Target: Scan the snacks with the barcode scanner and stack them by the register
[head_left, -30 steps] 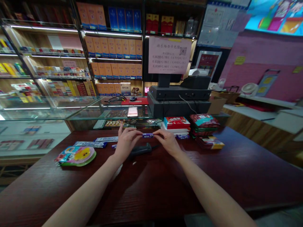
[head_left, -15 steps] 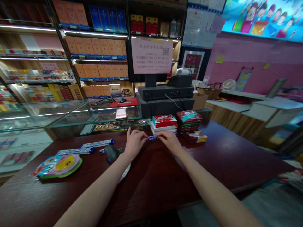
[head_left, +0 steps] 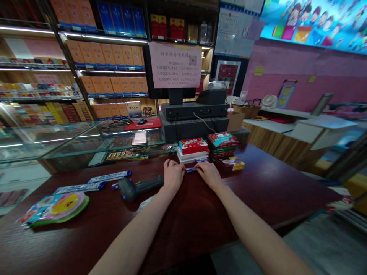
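My left hand [head_left: 172, 176] and my right hand [head_left: 209, 174] rest low on the dark wooden counter [head_left: 258, 191], each pinching one end of a small blue and white candy stick [head_left: 190, 170] between them. Just beyond the stick stand a stack of red and white packets [head_left: 193, 149] and a stack of red and teal packets [head_left: 225, 149]. A black barcode scanner [head_left: 137, 187] lies on the counter left of my left hand, its handle reaching toward my wrist.
Two long blue and white candy bars [head_left: 94, 181] and a round colourful packet [head_left: 54, 206] lie at the left. A till with a screen and paper sign [head_left: 175, 65] stands behind the stacks. A glass display case [head_left: 71, 147] and stocked shelves fill the left.
Both hands have lowered the small candy stick from above the counter down to its surface near the packet stacks. The view has turned right, so the scanner now shows in full.
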A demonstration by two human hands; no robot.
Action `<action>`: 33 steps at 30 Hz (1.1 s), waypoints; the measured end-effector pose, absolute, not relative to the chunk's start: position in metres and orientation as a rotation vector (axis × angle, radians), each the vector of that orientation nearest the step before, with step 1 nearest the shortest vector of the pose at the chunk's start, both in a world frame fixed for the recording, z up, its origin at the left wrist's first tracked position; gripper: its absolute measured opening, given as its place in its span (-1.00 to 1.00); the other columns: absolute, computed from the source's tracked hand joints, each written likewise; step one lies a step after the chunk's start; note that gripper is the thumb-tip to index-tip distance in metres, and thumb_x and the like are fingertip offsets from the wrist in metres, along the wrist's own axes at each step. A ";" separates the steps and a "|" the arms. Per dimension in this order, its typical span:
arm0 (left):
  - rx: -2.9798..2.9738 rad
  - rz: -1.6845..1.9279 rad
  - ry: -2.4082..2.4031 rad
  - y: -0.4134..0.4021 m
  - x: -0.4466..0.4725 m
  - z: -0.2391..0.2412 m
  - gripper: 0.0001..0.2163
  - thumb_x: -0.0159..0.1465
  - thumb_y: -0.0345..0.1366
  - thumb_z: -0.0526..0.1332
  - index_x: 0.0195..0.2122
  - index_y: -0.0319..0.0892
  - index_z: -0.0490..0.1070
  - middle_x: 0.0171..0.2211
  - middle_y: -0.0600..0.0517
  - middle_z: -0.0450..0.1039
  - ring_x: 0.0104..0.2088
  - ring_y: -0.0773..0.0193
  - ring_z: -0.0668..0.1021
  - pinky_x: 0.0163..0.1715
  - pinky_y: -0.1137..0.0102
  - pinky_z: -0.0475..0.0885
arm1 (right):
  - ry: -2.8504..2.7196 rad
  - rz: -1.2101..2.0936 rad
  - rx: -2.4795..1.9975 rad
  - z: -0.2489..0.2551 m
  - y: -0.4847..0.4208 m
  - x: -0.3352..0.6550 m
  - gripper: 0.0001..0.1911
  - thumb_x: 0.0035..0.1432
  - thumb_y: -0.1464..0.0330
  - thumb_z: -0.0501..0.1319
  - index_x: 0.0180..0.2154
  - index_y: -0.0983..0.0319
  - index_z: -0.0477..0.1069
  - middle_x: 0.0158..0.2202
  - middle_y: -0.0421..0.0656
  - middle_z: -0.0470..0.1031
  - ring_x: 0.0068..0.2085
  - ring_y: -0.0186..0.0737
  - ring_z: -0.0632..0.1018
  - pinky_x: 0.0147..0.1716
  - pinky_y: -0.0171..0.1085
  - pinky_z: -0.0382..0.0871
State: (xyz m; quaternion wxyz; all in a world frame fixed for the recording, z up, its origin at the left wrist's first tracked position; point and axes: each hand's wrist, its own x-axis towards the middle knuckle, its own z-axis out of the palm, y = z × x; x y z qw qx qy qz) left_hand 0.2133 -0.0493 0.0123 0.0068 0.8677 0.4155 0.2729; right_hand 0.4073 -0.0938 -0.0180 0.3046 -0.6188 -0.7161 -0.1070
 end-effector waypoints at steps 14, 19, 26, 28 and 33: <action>2.806 0.808 1.191 -0.053 0.213 0.007 -0.78 0.36 -0.36 0.15 -0.14 -0.04 0.60 -0.19 0.02 0.63 -0.06 0.11 0.48 0.29 -0.01 0.06 | -1.939 -0.499 -1.787 -0.014 -0.102 0.408 -0.68 0.28 0.52 0.15 -0.07 0.13 0.60 -0.01 -0.03 0.53 -0.01 -0.01 0.41 -0.15 -0.11 0.29; 2.835 0.749 1.212 -0.055 0.218 0.002 -0.68 0.40 -0.38 0.08 0.03 0.06 0.55 -0.10 0.07 0.61 -0.01 0.11 0.45 0.27 0.00 0.09 | -1.892 -0.405 -2.054 -0.005 -0.108 0.406 -0.62 0.35 0.46 0.08 0.07 0.08 0.53 0.08 -0.03 0.46 0.05 -0.03 0.37 -0.09 -0.14 0.24; 2.818 0.667 1.223 -0.052 0.232 0.000 -0.62 0.41 -0.40 0.04 0.10 0.11 0.50 -0.07 0.07 0.59 0.00 0.14 0.43 0.30 0.01 0.06 | -1.797 -0.382 -2.163 0.003 -0.112 0.405 -0.62 0.36 0.44 0.05 0.08 0.12 0.53 0.08 -0.01 0.45 0.05 -0.03 0.36 -0.07 -0.15 0.22; 2.816 0.649 1.225 -0.052 0.236 0.000 -0.62 0.41 -0.41 0.04 0.10 0.12 0.49 -0.07 0.06 0.58 0.00 0.14 0.43 0.30 0.00 0.06 | -1.779 -0.373 -2.168 0.002 -0.112 0.406 -0.62 0.37 0.44 0.05 0.09 0.13 0.53 0.08 -0.01 0.45 0.05 -0.03 0.36 -0.07 -0.16 0.22; 2.819 0.645 1.226 -0.050 0.244 -0.001 -0.59 0.40 -0.41 0.03 0.14 0.14 0.46 -0.07 0.04 0.57 0.01 0.12 0.43 0.31 -0.02 0.06 | -1.755 -0.351 -2.170 0.000 -0.110 0.408 -0.61 0.35 0.45 0.07 0.08 0.11 0.53 0.08 -0.03 0.45 0.06 -0.05 0.36 -0.08 -0.17 0.25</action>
